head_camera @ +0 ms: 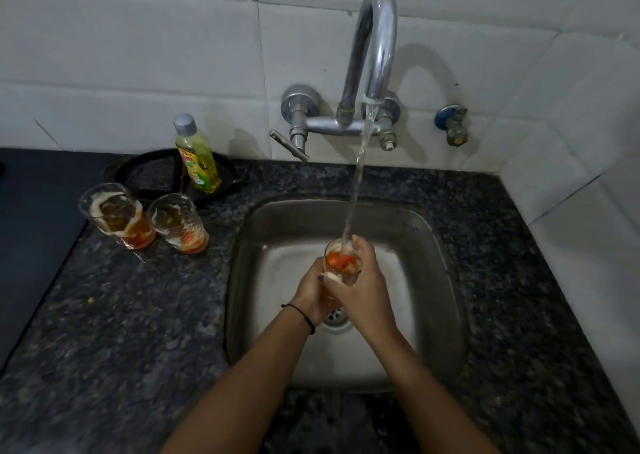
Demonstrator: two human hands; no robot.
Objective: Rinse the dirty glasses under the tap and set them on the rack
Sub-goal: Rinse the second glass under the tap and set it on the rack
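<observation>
Head view is showing both hands closing round one glass [341, 263] over the middle of the sink [263, 280], just above the drain [336, 316]. The left hand [313, 292] is curling round its lower part, and the right hand [360, 287] is gripping its upper wall with fingers reaching the rim. Water [356, 183] from the tap [377, 38] is pouring into its mouth, and orange residue with pale foam is clinging inside. A second glass [116, 214] and a third glass [178, 223], both smeared, are standing just beside each other on the counter [138, 315], left of the sink's rear left corner.

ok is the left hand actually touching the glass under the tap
Touching. The head view shows the left hand wrapped round the lower part of the glass with no gap; the right hand grips it too.
</observation>
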